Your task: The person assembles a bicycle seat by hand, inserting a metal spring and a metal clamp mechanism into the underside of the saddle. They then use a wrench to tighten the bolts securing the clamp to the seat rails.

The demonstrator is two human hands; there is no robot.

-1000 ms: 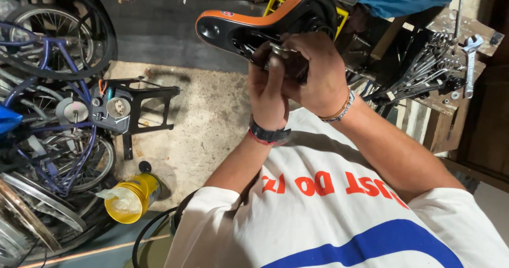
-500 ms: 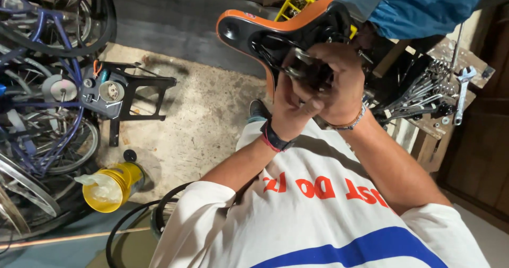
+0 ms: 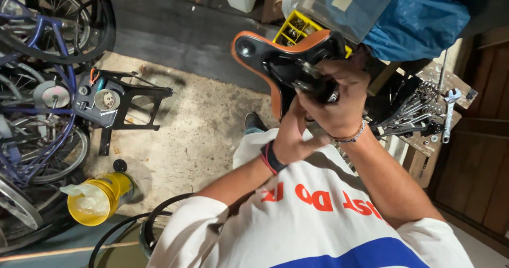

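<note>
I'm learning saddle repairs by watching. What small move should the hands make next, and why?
Probably steady the upturned bicycle saddle with the left hand while the right hand works the clamp hardware underneath. The right hand grips there; the saddle hangs unsupported in the air.

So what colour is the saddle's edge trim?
Orange, round the black bicycle saddle; the head view shows it.

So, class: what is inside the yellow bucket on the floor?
The yellow bucket lies tipped on its side; a crumpled pale, translucent plastic bag or sheet fills its mouth and spills out. Whatever sits deeper inside is covered by that plastic.
</note>
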